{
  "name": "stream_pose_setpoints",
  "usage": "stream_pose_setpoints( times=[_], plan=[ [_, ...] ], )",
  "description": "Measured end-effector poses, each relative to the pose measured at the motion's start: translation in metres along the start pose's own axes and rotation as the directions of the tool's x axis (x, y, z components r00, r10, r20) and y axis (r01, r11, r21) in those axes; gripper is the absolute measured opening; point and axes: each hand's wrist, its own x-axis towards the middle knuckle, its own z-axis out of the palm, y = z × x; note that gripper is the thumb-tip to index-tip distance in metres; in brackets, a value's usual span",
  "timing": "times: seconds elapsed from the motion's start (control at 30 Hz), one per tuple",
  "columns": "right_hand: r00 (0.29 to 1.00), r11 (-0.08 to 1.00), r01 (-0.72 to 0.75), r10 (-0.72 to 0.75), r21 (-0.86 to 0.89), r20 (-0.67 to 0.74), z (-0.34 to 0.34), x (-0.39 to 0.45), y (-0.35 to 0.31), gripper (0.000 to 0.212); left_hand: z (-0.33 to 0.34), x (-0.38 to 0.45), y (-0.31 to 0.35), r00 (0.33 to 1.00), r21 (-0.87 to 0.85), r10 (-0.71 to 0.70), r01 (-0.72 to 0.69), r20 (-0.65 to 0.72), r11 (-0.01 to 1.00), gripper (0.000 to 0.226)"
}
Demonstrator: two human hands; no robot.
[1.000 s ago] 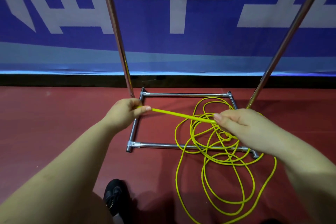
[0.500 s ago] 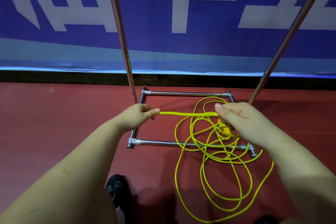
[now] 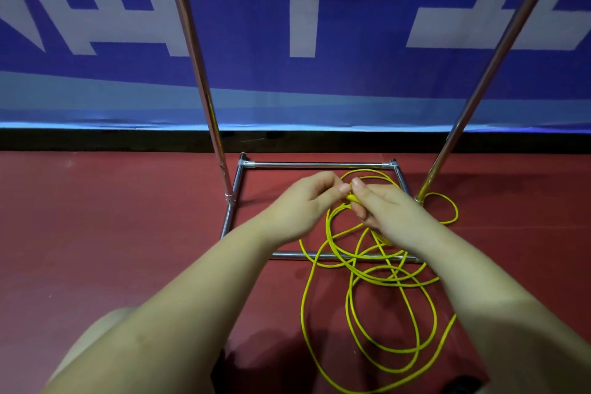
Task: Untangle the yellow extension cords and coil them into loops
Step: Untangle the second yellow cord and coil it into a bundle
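Observation:
A thin yellow extension cord (image 3: pixel 351 301) lies in several loose overlapping loops on the red floor, draped over the front bar of a metal frame. My left hand (image 3: pixel 307 201) and my right hand (image 3: pixel 380 205) meet above the tangle, fingertips almost touching. Both pinch the same short bit of yellow cord between them. A strand runs down from my right hand into the loops. One smaller loop (image 3: pixel 447 211) lies off to the right by the frame's right pole.
A chrome rack frame (image 3: pixel 316 165) sits on the floor with two upright poles, the left pole (image 3: pixel 204 89) and the right pole (image 3: pixel 479 86). Behind it hangs a blue and white banner (image 3: pixel 287 73). A dark shoe (image 3: pixel 224 371) shows at the bottom.
My left hand has slid right along the stretched cord until it meets my right hand. The taut span between the hands is gone. The view has tilted slightly.

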Motion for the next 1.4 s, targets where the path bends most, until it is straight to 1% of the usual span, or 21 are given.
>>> stream_pose_setpoints(
  times=[0.1,0.2,0.27,0.33,0.4,0.47,0.6,0.7,0.73,0.77,0.8,0.83,0.87,0.9,0.97,1.03,1.07,1.13,1.23,1.3,1.4],
  plan=[
    [0.998,0.998,-0.044,0.046,-0.036,0.040,-0.008,-0.005,0.010,0.047,-0.011,0.005,-0.005,0.995,0.033,-0.043,0.046,-0.086,0.998,0.026],
    [0.993,0.967,-0.054,0.077,-0.249,0.086,-0.015,-0.009,0.023,0.046,-0.032,0.008,-0.009,0.965,0.052,-0.094,0.110,-0.243,0.993,0.028],
    [0.984,0.914,-0.066,0.126,-0.401,0.127,-0.018,-0.011,0.035,0.039,-0.050,0.011,-0.018,0.907,-0.063,-0.164,0.151,-0.389,0.987,0.028],
    [0.981,0.884,-0.067,0.143,-0.463,0.132,-0.020,-0.011,0.043,0.030,-0.064,0.014,-0.026,0.857,-0.250,-0.247,0.143,-0.453,0.957,0.029],
    [0.984,0.919,-0.066,0.125,-0.388,0.129,-0.021,-0.011,0.043,0.018,-0.068,0.015,-0.031,0.833,-0.335,-0.302,0.151,-0.463,0.930,0.031],
    [0.991,0.976,-0.062,0.084,-0.211,0.101,-0.024,-0.012,0.033,0.009,-0.067,0.017,-0.036,0.814,-0.314,-0.329,0.191,-0.479,0.930,0.033],
    [1.000,0.999,-0.016,0.016,0.034,-0.009,-0.029,-0.014,0.010,0.015,-0.060,0.019,-0.039,0.773,-0.259,-0.385,0.290,-0.504,0.921,0.027],
    [1.000,0.993,-0.011,0.010,0.115,0.011,-0.023,-0.011,0.000,0.019,-0.049,0.019,-0.031,0.691,-0.294,-0.414,0.293,-0.592,0.910,0.027],
    [0.999,0.993,-0.023,0.020,0.116,0.029,-0.019,-0.008,0.000,0.021,-0.043,0.020,-0.027,0.686,-0.292,-0.403,0.280,-0.606,0.915,0.023],
    [0.998,0.992,-0.042,0.037,0.120,0.047,-0.014,-0.005,0.001,0.022,-0.038,0.020,-0.023,0.713,-0.295,-0.391,0.263,-0.582,0.919,0.016],
    [0.996,0.989,-0.065,0.057,0.130,0.064,-0.010,-0.001,0.002,0.023,-0.031,0.020,-0.021,0.769,-0.300,-0.384,0.259,-0.511,0.918,0.014],
    [0.994,0.985,-0.090,0.079,0.147,0.074,-0.006,0.002,0.003,0.023,-0.023,0.018,-0.018,0.842,-0.281,-0.379,0.285,-0.384,0.916,0.016],
    [0.992,0.978,-0.114,0.103,0.172,0.073,-0.003,0.005,0.004,0.024,-0.015,0.014,-0.015,0.902,-0.217,-0.374,0.329,-0.217,0.919,0.016],
    [0.990,0.969,-0.136,0.127,0.206,0.057,-0.001,0.008,0.004,0.025,-0.007,0.010,-0.013,0.925,-0.125,-0.377,0.370,-0.041,0.921,0.018],
    [0.984,0.938,-0.169,0.178,0.302,-0.003,-0.001,0.015,0.005,0.027,0.009,0.002,-0.015,0.886,0.018,-0.394,0.402,0.245,0.916,0.027],
    [0.972,0.893,-0.186,0.229,0.409,-0.059,-0.004,0.021,0.006,0.027,0.022,-0.005,-0.019,0.824,0.036,-0.407,0.429,0.394,0.903,0.034],
    [0.967,0.875,-0.186,0.244,0.447,-0.074,-0.006,0.023,0.007,0.027,0.026,-0.007,-0.021,0.814,0.012,-0.405,0.440,0.417,0.898,0.030],
    [0.968,0.846,-0.168,0.239,0.506,-0.080,-0.008,0.027,0.009,0.027,0.027,-0.007,-0.023,0.841,-0.030,-0.350,0.397,0.412,0.917,0.016],
    [0.976,0.807,-0.145,0.210,0.572,-0.049,-0.008,0.031,0.009,0.027,0.016,-0.001,-0.020,0.903,-0.116,-0.261,0.316,0.341,0.942,0.022],
    [0.979,0.855,-0.178,0.202,0.487,0.005,-0.005,0.032,0.010,0.032,0.004,0.005,-0.016,0.938,-0.231,-0.241,0.300,0.249,0.926,0.021],
    [0.952,0.921,-0.293,0.256,0.257,0.168,0.003,0.028,0.013,0.043,-0.015,0.013,-0.014,0.958,-0.398,-0.264,0.287,0.114,0.871,0.019]
  ],
)
